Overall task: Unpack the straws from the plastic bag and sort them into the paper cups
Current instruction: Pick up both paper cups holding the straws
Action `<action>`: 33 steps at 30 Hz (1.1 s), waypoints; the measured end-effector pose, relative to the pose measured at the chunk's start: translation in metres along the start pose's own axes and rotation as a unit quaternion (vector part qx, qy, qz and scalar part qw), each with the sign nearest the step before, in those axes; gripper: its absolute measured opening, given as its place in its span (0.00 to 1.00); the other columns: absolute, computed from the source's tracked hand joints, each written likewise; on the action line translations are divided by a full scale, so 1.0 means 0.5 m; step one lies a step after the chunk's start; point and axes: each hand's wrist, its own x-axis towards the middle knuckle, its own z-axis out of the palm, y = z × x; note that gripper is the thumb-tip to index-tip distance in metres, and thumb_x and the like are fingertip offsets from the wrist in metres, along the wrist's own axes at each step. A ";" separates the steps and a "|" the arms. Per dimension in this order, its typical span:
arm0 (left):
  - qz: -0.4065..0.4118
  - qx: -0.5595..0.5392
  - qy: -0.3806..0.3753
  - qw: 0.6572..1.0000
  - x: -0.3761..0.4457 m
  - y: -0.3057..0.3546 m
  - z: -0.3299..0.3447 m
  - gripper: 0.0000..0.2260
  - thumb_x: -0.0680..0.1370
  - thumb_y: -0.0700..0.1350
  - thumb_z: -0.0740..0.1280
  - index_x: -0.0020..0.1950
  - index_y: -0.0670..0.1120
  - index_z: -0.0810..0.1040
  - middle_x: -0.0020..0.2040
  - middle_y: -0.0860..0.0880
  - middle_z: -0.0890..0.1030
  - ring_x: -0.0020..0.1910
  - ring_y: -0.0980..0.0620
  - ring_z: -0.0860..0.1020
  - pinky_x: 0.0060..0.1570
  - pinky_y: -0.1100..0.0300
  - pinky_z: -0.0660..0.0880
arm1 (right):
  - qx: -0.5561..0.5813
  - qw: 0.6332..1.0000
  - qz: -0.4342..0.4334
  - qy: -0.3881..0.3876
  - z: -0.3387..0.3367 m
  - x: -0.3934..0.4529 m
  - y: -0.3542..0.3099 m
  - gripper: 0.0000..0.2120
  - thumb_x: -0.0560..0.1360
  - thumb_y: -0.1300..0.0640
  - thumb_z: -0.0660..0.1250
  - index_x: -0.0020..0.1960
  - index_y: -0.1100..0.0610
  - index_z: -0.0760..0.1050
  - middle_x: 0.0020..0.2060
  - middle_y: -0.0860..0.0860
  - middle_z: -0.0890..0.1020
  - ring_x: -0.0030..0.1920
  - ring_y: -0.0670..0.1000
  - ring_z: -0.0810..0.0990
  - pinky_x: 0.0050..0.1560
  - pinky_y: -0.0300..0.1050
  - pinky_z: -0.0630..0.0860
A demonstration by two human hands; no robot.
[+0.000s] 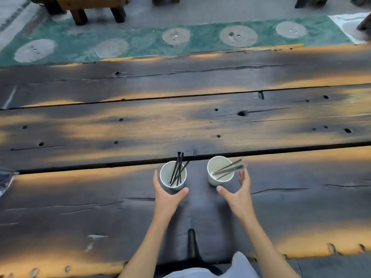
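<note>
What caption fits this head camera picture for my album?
Two open hands, left hand and right hand, flank two white paper cups holding black straws on a dark wooden table.

Two white paper cups stand side by side on the dark wooden table. The left white paper cup [173, 175] holds thin black straws [177, 168], leaning upright. The right white paper cup [220, 170] is tilted and holds clear-wrapped grey straws [228, 169] slanting rightward.
</note>
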 end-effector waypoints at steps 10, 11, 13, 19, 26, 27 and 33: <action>0.002 -0.069 0.032 0.997 0.022 -0.020 0.031 0.43 0.67 0.41 0.81 0.74 0.60 0.62 0.68 0.60 0.75 0.65 0.63 0.74 0.63 0.64 0.69 | 0.022 0.999 -0.009 -0.035 0.037 0.056 -0.004 0.40 0.65 0.54 0.79 0.71 0.50 0.62 0.61 0.42 0.78 0.58 0.34 0.76 0.63 0.39 0.70; 0.002 -0.070 0.034 0.997 0.026 -0.021 0.031 0.42 0.67 0.41 0.81 0.74 0.60 0.62 0.67 0.60 0.75 0.65 0.63 0.74 0.63 0.64 0.69 | 0.026 0.999 -0.008 -0.033 0.039 0.059 -0.003 0.39 0.65 0.55 0.80 0.71 0.50 0.63 0.61 0.43 0.78 0.58 0.35 0.77 0.63 0.39 0.70; 0.002 -0.074 0.036 0.997 0.032 -0.022 0.032 0.42 0.67 0.40 0.81 0.73 0.59 0.63 0.66 0.59 0.76 0.64 0.61 0.75 0.63 0.64 0.69 | 0.030 0.999 -0.014 -0.031 0.042 0.063 0.002 0.39 0.67 0.58 0.80 0.71 0.50 0.63 0.61 0.44 0.78 0.59 0.38 0.77 0.63 0.39 0.71; 0.004 -0.059 0.030 0.998 0.049 -0.029 0.032 0.36 0.67 0.41 0.81 0.64 0.66 0.67 0.60 0.65 0.79 0.61 0.63 0.77 0.58 0.68 0.70 | 0.044 0.999 -0.010 -0.023 0.048 0.076 0.009 0.33 0.66 0.56 0.81 0.66 0.50 0.69 0.58 0.46 0.81 0.57 0.41 0.80 0.62 0.42 0.74; 0.006 -0.069 0.033 0.997 0.101 0.024 0.028 0.35 0.67 0.39 0.81 0.68 0.52 0.67 0.63 0.53 0.79 0.61 0.57 0.78 0.63 0.57 0.73 | 0.073 0.997 -0.035 -0.010 0.066 0.141 -0.036 0.33 0.66 0.59 0.81 0.66 0.53 0.69 0.58 0.51 0.82 0.58 0.49 0.81 0.63 0.49 0.76; 0.010 -0.070 0.034 0.997 0.114 0.036 0.027 0.35 0.67 0.39 0.81 0.68 0.52 0.67 0.63 0.54 0.79 0.60 0.59 0.78 0.62 0.58 0.73 | 0.075 0.996 -0.039 -0.009 0.070 0.154 -0.047 0.33 0.66 0.59 0.81 0.66 0.53 0.69 0.58 0.50 0.82 0.58 0.49 0.81 0.63 0.49 0.76; 0.063 -0.068 0.048 0.995 0.254 0.137 0.023 0.32 0.67 0.35 0.80 0.64 0.54 0.68 0.60 0.54 0.79 0.55 0.64 0.78 0.57 0.67 0.74 | 0.078 0.994 -0.077 -0.006 0.115 0.275 -0.135 0.32 0.65 0.56 0.81 0.63 0.49 0.69 0.54 0.43 0.83 0.56 0.46 0.82 0.59 0.46 0.78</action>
